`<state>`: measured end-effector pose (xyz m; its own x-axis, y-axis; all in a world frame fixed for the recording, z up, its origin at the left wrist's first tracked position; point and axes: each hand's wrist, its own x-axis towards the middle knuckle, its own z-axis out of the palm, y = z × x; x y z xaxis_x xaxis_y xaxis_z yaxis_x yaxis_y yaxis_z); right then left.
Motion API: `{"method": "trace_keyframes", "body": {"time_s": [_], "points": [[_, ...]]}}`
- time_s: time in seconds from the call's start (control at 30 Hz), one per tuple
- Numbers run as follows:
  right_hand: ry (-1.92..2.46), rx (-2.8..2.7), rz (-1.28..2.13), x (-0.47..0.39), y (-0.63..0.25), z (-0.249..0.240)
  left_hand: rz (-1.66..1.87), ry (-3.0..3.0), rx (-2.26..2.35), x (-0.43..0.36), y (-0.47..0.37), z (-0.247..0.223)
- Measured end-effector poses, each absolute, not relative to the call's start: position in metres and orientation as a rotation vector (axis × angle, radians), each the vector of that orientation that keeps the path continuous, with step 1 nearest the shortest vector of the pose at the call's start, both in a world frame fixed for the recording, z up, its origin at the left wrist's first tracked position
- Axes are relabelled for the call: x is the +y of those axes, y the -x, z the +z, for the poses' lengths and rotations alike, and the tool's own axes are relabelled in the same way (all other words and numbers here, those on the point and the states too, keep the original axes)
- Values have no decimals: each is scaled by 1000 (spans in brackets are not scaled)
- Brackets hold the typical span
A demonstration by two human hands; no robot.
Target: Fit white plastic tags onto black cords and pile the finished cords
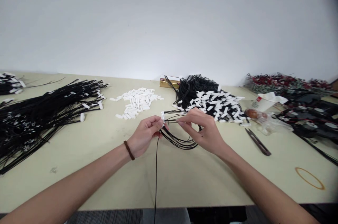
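Between thumb and fingers, my left hand (148,133) grips a white connector (162,115) with several thin black wires (182,143) running from it. The wires curve to the right in a loop, and one long strand hangs down past the table's front edge. My right hand (202,127) is closed in a pinch on the black wires just right of the connector; the exact wire between its fingertips is too small to make out. Behind my right hand lies a heap of black cables with white connectors (216,106). Loose white connectors (138,101) lie in a pile beyond my left hand.
A large bundle of black cables (52,111) covers the table's left side. On the right are thread snips (258,142), a yellow rubber band (310,178), a paper cup (264,101), a plastic bag (274,122) and red-and-black wiring (293,83). A gold box (169,82) stands by the wall.
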<state>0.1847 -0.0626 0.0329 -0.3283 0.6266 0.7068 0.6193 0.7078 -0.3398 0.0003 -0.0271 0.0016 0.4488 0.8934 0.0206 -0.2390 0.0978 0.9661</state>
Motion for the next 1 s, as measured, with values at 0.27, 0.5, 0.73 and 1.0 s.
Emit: {"method": "trace_keyframes", "body": {"time_s": [0.27, 0.5, 0.73, 1.0], "points": [[826, -1998, -281, -61, -171, 18, 873, -1199, 702, -31, -3, 1], [814, -2034, -308, -61, -172, 12, 835, -1222, 708, -32, -2, 1], [817, -2034, -333, -59, -171, 10, 842, -1217, 684, -32, -2, 0], [778, -2127, -429, -63, -165, 9, 987, -1069, 709, -26, -2, 0]]}}
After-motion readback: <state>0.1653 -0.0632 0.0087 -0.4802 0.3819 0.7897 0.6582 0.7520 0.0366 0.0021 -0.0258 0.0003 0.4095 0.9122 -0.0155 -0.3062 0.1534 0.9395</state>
